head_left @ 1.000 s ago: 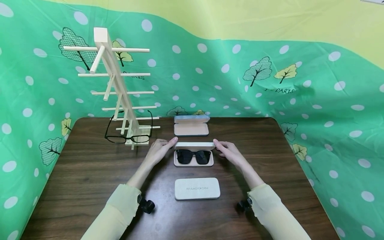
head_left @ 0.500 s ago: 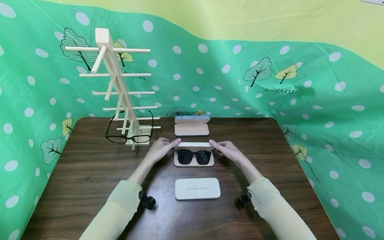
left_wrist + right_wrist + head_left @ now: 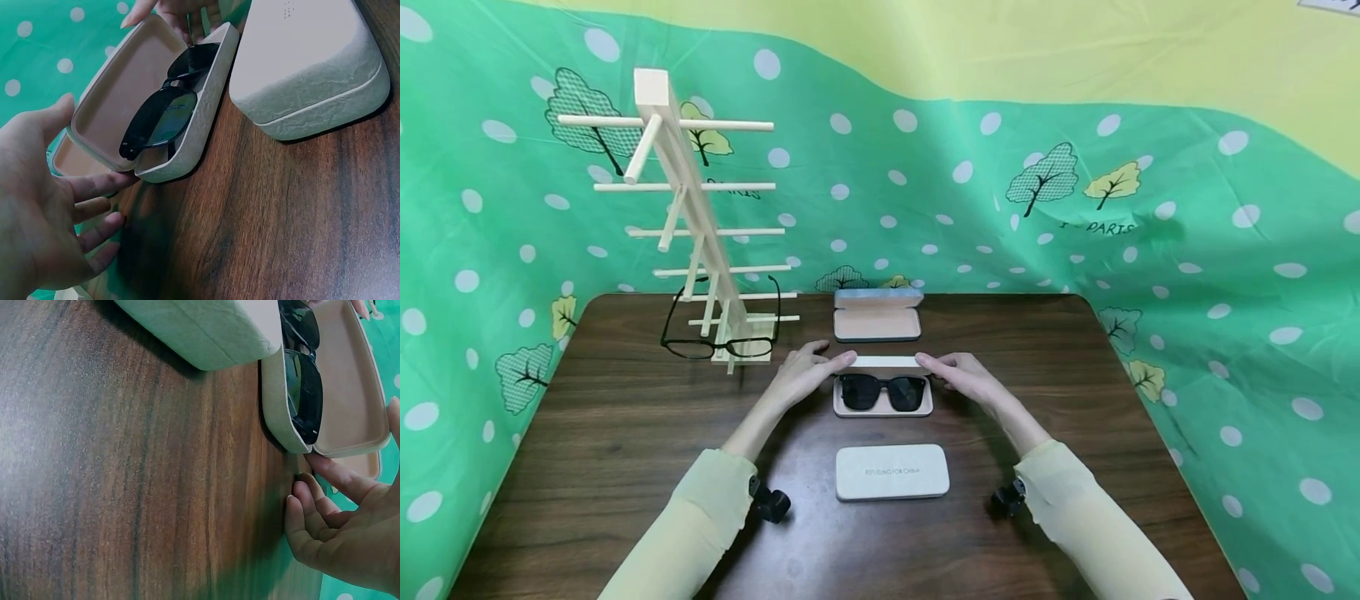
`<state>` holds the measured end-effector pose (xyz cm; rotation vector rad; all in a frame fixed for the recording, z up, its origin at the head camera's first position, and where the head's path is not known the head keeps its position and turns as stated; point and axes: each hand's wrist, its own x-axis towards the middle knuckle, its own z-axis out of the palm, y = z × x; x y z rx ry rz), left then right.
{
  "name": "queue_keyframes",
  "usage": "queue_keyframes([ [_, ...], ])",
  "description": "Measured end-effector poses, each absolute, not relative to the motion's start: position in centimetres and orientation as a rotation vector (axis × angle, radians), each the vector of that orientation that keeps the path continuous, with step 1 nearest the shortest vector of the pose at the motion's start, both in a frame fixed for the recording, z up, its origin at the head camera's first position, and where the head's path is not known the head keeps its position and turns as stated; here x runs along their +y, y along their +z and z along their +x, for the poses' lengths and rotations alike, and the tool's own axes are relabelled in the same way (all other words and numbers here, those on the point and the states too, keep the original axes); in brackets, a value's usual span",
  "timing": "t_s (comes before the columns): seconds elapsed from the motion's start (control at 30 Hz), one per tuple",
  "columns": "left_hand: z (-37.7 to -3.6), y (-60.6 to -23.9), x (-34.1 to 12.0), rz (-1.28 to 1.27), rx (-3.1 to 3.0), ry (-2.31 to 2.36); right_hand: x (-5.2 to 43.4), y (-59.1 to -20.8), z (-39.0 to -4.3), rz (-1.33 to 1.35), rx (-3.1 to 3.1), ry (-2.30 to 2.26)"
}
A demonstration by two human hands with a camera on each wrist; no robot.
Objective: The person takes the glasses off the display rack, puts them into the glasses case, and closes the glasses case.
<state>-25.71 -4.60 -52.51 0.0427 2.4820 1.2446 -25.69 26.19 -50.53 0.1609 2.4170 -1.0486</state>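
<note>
Both hands, left (image 3: 801,377) and right (image 3: 967,379), fingers straight, press the crinkly beige lid (image 3: 886,362) over glossy black sunglasses (image 3: 883,392).

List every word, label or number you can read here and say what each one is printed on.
"PARIS" on the green cloth, under the trees at right; a letter or sign before it is too blurred to read.
A second print on the cloth behind the rack ends in "...RIS"; the rest is hidden.
One line of small capitals on the lid of the shut case: too small to read surely.
No other text shows.
</note>
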Motion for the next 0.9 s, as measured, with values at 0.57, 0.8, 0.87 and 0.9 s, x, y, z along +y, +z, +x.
queue_keyframes([
  [0.57,-25.8,-53.22,-5.23,0.098,2.419,1.309,26.19,-50.97,-25.58,0.158,2.436,-1.063],
  [0.8,-25.63,-53.25,-5.27,0.104,2.427,1.31,26.36,-51.02,-25.58,0.14,2.442,-1.089],
  [0.87,-25.62,-53.26,-5.29,0.114,2.429,1.307,26.41,-51.01,-25.62,0.132,2.442,-1.094],
  [0.9,-25.63,-53.26,-5.31,0.119,2.429,1.305,26.43,-50.99,-25.64,0.131,2.441,-1.095],
])
